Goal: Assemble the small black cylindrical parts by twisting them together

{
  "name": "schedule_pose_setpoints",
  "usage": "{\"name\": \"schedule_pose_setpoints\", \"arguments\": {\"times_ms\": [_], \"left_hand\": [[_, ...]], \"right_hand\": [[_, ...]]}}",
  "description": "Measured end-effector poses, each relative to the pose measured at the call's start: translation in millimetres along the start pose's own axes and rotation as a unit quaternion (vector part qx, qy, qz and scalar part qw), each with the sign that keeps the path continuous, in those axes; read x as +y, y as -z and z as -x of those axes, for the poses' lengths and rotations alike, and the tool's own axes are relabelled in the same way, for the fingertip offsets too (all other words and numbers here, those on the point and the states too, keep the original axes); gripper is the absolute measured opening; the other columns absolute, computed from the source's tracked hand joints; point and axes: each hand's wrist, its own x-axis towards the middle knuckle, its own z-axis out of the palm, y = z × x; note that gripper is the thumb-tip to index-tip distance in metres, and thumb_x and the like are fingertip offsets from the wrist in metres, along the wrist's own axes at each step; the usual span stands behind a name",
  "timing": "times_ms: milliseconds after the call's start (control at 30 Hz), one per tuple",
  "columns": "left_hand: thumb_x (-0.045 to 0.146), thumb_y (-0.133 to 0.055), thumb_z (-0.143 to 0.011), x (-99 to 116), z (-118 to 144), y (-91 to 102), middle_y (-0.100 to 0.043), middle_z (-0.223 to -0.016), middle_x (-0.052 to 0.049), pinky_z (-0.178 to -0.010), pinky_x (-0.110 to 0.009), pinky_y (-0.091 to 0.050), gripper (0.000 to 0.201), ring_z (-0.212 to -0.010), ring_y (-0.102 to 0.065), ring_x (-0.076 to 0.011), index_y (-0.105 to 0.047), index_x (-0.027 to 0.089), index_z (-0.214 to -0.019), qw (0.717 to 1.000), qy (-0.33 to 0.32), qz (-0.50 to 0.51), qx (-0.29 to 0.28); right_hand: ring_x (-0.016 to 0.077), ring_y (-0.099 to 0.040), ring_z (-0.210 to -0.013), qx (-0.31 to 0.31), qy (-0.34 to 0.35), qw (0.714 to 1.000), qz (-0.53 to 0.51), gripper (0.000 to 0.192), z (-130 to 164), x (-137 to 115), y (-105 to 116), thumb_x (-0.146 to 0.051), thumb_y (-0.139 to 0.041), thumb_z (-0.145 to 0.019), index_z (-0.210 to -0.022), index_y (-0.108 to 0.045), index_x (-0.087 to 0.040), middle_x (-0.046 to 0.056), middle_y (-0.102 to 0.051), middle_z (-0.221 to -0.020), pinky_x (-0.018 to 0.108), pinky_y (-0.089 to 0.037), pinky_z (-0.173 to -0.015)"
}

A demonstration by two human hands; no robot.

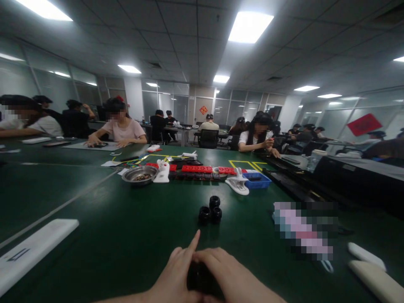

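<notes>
At the front edge of the view, my left hand [173, 271] and my right hand [229, 271] meet around a black object [198, 275]. Both are closed about it, though the left index finger points up and away. Fingers and shadow hide most of the object, so its kind is unclear. Just beyond my fingertips, three small black tyre-like rings stand close together on the green table [142, 235]: a left one [204, 213], a right one [216, 214] and a back one [214, 201].
Farther back are a metal bowl [139, 174] of small parts, red strips [197, 168], white clamp-like stands [162, 171] and a blue tray [259, 180]. A white bar [38, 252] lies left; a blurred pink item [301, 231] lies right. Several people sit around.
</notes>
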Motion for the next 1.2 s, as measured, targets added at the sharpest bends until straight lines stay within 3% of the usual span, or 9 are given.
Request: {"name": "schedule_pose_setpoints", "arguments": {"times_ms": [167, 233, 333, 433, 533, 633, 800, 1000, 1200], "left_hand": [[0.026, -0.071, -0.057, 5, 0, 0.8, -0.055, -0.090, -0.001, -0.077, -0.037, -0.039, 0.113, -0.081, -0.047, -0.0214, 0.007, 0.025, -0.138, 1.000, 0.006, 0.002, 0.010], [0.023, -0.070, -0.056, 8, 0, 1.4, -0.055, -0.091, -0.001, -0.078, -0.037, -0.038, 0.112, -0.083, -0.047, -0.0217, 0.006, 0.024, -0.138, 1.000, 0.011, 0.005, 0.012], [0.025, -0.070, -0.057, 10, 1, 2.2, -0.054, -0.098, -0.003, -0.079, -0.037, -0.038, 0.108, -0.086, -0.046, -0.0227, 0.002, 0.025, -0.139, 1.000, 0.016, 0.009, 0.011], [0.031, -0.070, -0.058, 10, 3, 2.9, -0.054, -0.097, -0.003, -0.076, -0.036, -0.039, 0.105, -0.085, -0.046, -0.0226, -0.003, 0.023, -0.139, 1.000, 0.028, 0.009, 0.011], [0.036, -0.073, -0.055, 14, 3, 6.0, -0.054, -0.096, -0.003, -0.078, -0.037, -0.037, 0.090, -0.085, -0.047, -0.0225, -0.028, 0.023, -0.132, 1.000, 0.021, -0.010, 0.013], [0.036, -0.075, -0.053, 20, 2, 10.9, -0.054, -0.093, -0.002, -0.080, -0.036, -0.035, 0.050, -0.087, -0.047, -0.0228, -0.058, 0.021, -0.097, 0.998, 0.000, -0.056, 0.013], [0.043, -0.074, -0.052, 24, 0, 13.9, -0.052, -0.097, -0.003, -0.080, -0.036, -0.036, 0.046, -0.090, -0.045, -0.0239, -0.059, 0.020, -0.088, 0.996, -0.009, -0.082, 0.029], [0.039, -0.078, -0.047, 24, 3, 12.9, -0.052, -0.102, -0.003, -0.085, -0.039, -0.035, 0.043, -0.096, -0.045, -0.0260, -0.061, 0.020, -0.082, 0.994, -0.014, -0.094, 0.046], [0.041, -0.076, -0.050, 23, 3, 12.5, -0.053, -0.103, -0.006, -0.086, -0.041, -0.035, 0.045, -0.097, -0.045, -0.0269, -0.061, 0.020, -0.088, 0.994, -0.024, -0.088, 0.053]], "right_hand": [[0.0258, -0.053, -0.088, 0.066, -0.127, 0.988, 0.063, 0.027, -5, -1, -8, -0.033, -0.068, -0.065, -0.085, -0.061, -0.017, 0.007, -0.061, -0.091, 0.036, -0.043, -0.077], [0.0235, -0.054, -0.088, 0.047, -0.101, 0.993, 0.048, 0.018, -6, -2, -10, -0.026, -0.065, -0.068, -0.084, -0.062, -0.017, 0.006, -0.062, -0.089, 0.034, -0.042, -0.080], [0.0188, -0.052, -0.096, 0.011, -0.008, 1.000, -0.027, 0.037, -3, -3, -4, -0.012, -0.059, -0.070, -0.106, -0.056, -0.021, 0.003, -0.061, -0.102, 0.029, -0.038, -0.087], [0.0207, -0.051, -0.096, 0.043, -0.025, 0.998, -0.035, 0.038, 0, -2, 1, -0.021, -0.063, -0.069, -0.106, -0.055, -0.021, 0.004, -0.059, -0.104, 0.031, -0.038, -0.084], [0.0237, -0.051, -0.086, 0.072, -0.097, 0.992, 0.033, 0.036, -3, 0, -3, -0.037, -0.071, -0.062, -0.091, -0.060, -0.019, 0.006, -0.060, -0.091, 0.034, -0.040, -0.075], [0.0231, -0.052, -0.084, 0.052, -0.098, 0.992, 0.057, 0.023, -6, 1, -8, -0.031, -0.069, -0.066, -0.083, -0.062, -0.018, 0.005, -0.061, -0.086, 0.034, -0.040, -0.076], [0.0176, -0.049, -0.097, 0.017, 0.017, 0.999, -0.024, 0.042, -2, -1, -2, -0.015, -0.063, -0.067, -0.107, -0.054, -0.023, 0.001, -0.058, -0.106, 0.028, -0.036, -0.088], [0.0231, -0.053, -0.081, 0.071, -0.100, 0.990, 0.075, 0.022, -3, -3, -7, -0.031, -0.067, -0.066, -0.083, -0.062, -0.019, 0.005, -0.061, -0.083, 0.033, -0.040, -0.074], [0.0188, -0.050, -0.093, 0.062, -0.005, 0.998, 0.014, 0.038, 0, -7, -4, -0.019, -0.063, -0.066, -0.104, -0.055, -0.021, 0.002, -0.058, -0.101, 0.029, -0.037, -0.084]]}}
